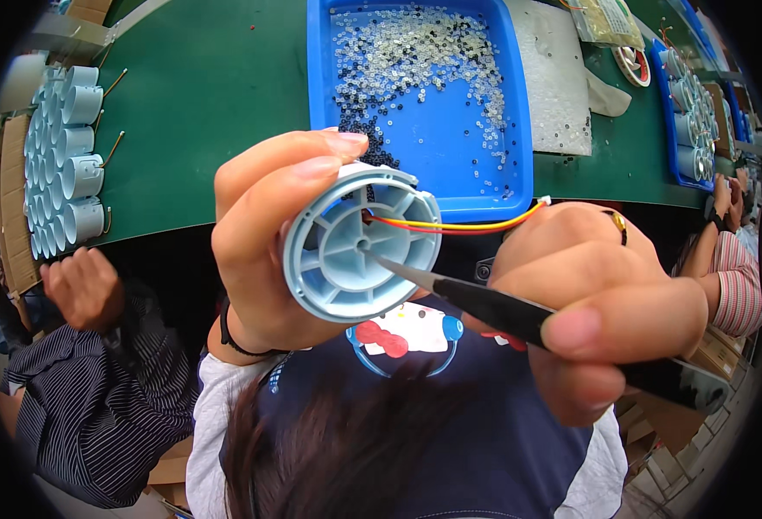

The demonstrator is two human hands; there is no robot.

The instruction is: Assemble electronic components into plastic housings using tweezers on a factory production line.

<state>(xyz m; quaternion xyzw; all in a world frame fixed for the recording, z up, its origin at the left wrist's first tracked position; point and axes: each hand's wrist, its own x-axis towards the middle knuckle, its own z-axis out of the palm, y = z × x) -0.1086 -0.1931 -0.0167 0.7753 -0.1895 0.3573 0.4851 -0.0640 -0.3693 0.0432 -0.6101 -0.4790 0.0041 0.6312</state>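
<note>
My left hand (255, 216) is wrapped round a pale blue round plastic housing (342, 251), its spoked open face turned up toward me. In my right hand (605, 294) is a pair of black-coated tweezers (493, 311). Their bare metal tip reaches the small hole at the housing's centre; how deep it goes I cannot tell. Out of an opening beside the hub come thin yellow and red wires (459, 227), running right to a small white connector near my right knuckles. Whether that connector touches my hand is unclear.
Beyond my hands a blue tray (522, 130) holds many tiny clear and black rings. Pale blue cylinders (78, 177) with wires stand at the left; more fill a tray (688, 164) at the right. A white foam sheet (554, 78) lies beside a tape roll (631, 67). Other people sit on both sides.
</note>
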